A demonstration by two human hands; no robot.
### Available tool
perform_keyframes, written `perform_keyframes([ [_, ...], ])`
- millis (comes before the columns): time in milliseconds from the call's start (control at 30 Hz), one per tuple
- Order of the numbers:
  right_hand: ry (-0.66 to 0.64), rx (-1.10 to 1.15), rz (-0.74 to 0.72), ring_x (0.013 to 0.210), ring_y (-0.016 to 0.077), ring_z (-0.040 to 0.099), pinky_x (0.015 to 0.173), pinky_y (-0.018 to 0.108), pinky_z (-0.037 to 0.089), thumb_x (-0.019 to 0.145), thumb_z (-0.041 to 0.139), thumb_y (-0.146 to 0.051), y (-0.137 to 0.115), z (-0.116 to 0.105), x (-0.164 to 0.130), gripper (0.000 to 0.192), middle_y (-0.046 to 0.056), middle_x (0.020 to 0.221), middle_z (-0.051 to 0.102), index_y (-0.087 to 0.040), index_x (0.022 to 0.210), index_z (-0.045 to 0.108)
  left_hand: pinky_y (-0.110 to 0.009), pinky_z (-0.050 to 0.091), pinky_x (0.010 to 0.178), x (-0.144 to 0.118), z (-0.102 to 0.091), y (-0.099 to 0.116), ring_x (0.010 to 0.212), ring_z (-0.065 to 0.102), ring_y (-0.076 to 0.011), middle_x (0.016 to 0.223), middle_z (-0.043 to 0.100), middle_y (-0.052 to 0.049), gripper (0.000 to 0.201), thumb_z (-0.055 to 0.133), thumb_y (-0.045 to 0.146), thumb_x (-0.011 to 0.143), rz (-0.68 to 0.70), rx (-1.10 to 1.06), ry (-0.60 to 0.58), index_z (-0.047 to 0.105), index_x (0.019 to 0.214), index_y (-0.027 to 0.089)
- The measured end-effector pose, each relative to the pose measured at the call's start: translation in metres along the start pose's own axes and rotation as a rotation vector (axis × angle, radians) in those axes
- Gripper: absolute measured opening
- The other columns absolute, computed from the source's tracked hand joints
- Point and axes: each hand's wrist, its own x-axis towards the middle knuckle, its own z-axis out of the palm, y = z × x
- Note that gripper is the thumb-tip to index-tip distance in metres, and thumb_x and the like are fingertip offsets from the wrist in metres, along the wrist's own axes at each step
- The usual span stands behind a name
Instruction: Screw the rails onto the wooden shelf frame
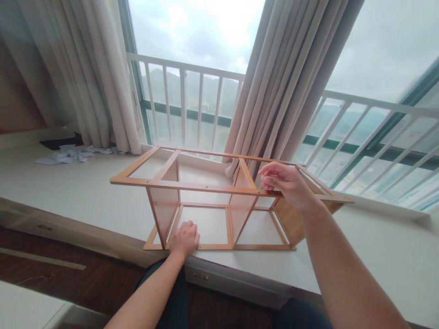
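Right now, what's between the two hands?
In the head view, an upright light wooden divider panel of the open wooden shelf frame stands between the left hand and right hand.

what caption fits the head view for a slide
Left hand on the bottom rail and right hand on the top rail of a wooden shelf frame on a windowsill.

You're facing bright overcast daylight from the window [202,41] — sky nearly blown out, shadows soft — and the railing [377,119] bows toward the frame's edges.
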Motion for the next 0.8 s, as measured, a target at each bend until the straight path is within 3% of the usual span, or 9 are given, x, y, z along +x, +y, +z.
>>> perform_keyframes([
  [800, 0.013, 0.011, -0.013, 0.059, 0.0119, 0.054, 0.056, 0.024, 0.043, 0.082, 0.086, -0.044, 0.0048, -0.0019, 0.0014, 0.029, -0.003, 0.065, 0.06, -0.02, 0.09, 0.071, -0.043, 0.045, 0.093, 0.0, 0.0021, -0.0011, 0.113, 0.058, -0.0285, 0.114, 0.067, -0.011, 0.023, 0.045, 0.024, 0.098, 0.0, -0.003, 0.01, 0.067, 0.098, 0.022],
])
